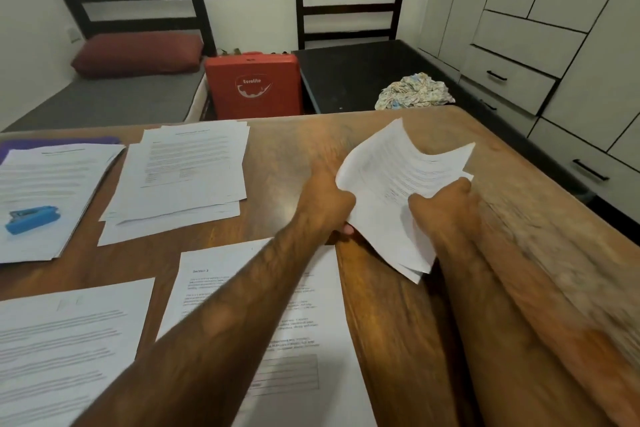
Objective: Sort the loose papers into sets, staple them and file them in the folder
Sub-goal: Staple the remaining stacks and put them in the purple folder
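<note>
Both hands hold a bent bundle of printed papers [398, 184] above the right half of the wooden table [519, 184]. My left hand [327, 203] grips its left edge and my right hand [446, 208] grips its right side. A blue stapler [33, 218] lies on a paper stack [52, 184] at the far left, with a purple folder [52, 141] showing under that stack. Another stack [187, 173] lies in the middle. Two single sheets sit near me: one under my left forearm [294, 340] and one at the lower left [62, 350].
Beyond the table stand a red case [252, 83], a bed with a maroon pillow [138, 54], a dark chair [349, 10] and a black surface with crumpled cloth [414, 90]. White cupboards with drawers [519, 80] line the right wall.
</note>
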A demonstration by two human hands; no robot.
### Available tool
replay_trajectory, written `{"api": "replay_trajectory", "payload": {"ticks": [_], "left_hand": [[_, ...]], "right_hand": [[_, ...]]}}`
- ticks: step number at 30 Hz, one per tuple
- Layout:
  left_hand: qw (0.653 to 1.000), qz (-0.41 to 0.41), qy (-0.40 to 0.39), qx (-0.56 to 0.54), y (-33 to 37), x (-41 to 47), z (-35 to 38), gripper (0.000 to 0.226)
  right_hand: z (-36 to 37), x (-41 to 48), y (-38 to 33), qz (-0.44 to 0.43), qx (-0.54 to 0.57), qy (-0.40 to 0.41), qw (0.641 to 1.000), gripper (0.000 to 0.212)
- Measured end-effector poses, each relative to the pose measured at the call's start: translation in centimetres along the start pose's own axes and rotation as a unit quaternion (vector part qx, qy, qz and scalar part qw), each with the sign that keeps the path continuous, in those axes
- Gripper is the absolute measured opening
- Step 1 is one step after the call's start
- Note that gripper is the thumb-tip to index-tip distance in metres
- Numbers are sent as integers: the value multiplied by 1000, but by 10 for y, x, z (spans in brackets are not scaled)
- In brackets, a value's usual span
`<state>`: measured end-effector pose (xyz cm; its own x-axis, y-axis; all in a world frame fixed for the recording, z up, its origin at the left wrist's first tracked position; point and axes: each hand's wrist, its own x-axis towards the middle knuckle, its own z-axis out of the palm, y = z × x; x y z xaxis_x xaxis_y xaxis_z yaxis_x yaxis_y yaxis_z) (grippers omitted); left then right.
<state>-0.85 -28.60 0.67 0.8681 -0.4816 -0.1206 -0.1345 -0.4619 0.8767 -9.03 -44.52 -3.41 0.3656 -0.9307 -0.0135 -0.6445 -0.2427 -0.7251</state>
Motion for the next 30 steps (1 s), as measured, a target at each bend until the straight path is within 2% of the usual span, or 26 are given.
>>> {"api": "replay_trajectory", "payload": {"ticks": [2,4,6,9,12,14,17,21,25,30], "left_hand": [[998,-33,-24,-54,5,-16,9,42],[994,-55,-38,-89,8,-33,19,43],[991,-79,-43,-95,11,-52,28,46],[990,-97,-67,-80,16,-84,36,48],[981,-126,-127,-80,13,-124,44,53],[966,-153,-185,-95,11,-148,47,39],[956,-163,-224,-92,7,-165,44,27],[961,-167,-205,-78,7,-170,40,19],[966,-159,-202,7,-1,-188,50,24],[961,-114,-245,64,-4,-217,61,19]], "right_hand": [[-14,-8,6,0,-141,22,990,87],[-27,-18,10,-28,-267,57,962,95],[-38,-24,11,-77,-315,58,944,91],[-49,-36,13,-137,-248,-31,959,68],[-49,-54,25,-161,-178,-129,962,56],[-47,-65,40,-172,-185,-157,955,52],[-53,-81,64,-197,-157,-154,955,45],[-66,-104,84,-233,-141,-152,950,43],[-81,-120,96,-235,-132,-175,947,47],[-94,-127,90,-227,-169,-190,940,32]]}}
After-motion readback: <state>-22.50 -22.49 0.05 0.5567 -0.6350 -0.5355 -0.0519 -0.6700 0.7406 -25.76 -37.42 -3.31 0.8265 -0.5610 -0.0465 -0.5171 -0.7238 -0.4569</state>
